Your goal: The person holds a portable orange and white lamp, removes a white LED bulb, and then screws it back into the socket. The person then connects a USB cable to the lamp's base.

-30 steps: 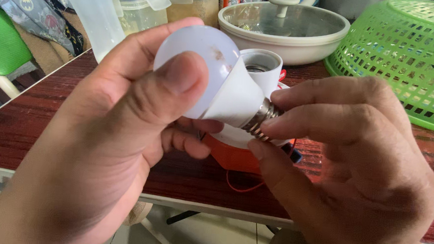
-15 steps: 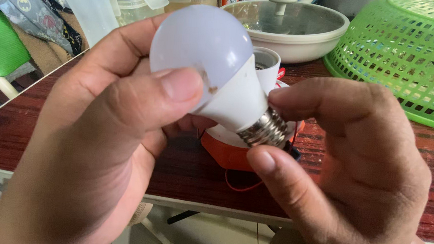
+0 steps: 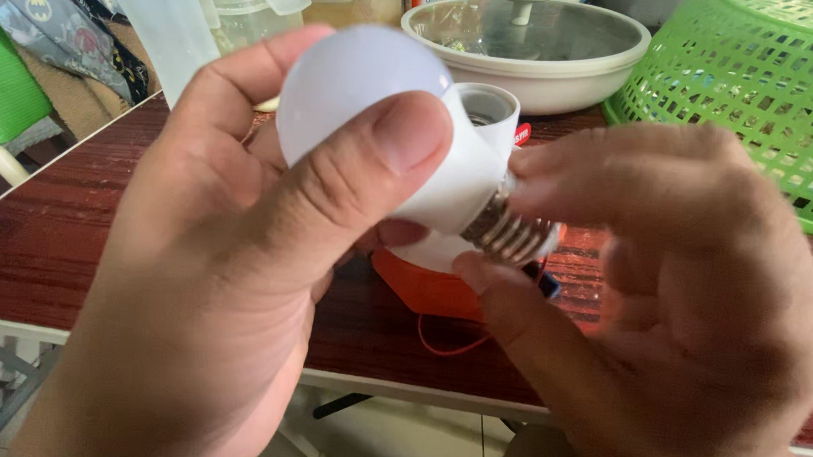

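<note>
Two hands on a white bulb (image 3: pixel 376 97)

Left hand (image 3: pixel 209 274) clasps the dome; right hand (image 3: pixel 690 308) fingertips pinch its screw base (image 3: pixel 508 232). Twisting hard could separate them above the lamp socket (image 3: pixel 487 108).

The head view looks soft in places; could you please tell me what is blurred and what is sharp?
Head view: the right hand is motion-blurred at the threaded metal base; the left hand and white frosted plastic bulb are sharp; even light, no glare.
</note>
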